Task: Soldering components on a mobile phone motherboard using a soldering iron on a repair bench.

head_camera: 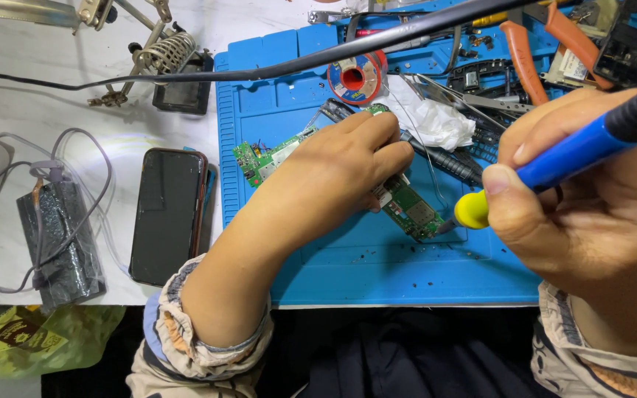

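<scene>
Left hand (333, 173): fingers pressed down on green circuit board (407, 206), lying on blue mat (289, 96). Right hand (591, 191): clenched around blue-handled soldering iron (554, 162), tip touching board's lower end. Black phone (165, 214) on bench (31, 103), left of mat.

Electronics repair bench, probably a small phone-repair workshop: blue silicone work mat (311, 276) on pale marble-look table (31, 110), coil-spring soldering-iron stand (165, 53), solder spool (354, 77), orange-handled pliers (547, 44), bare green circuit board (414, 210), dark smartphone (167, 214).
</scene>
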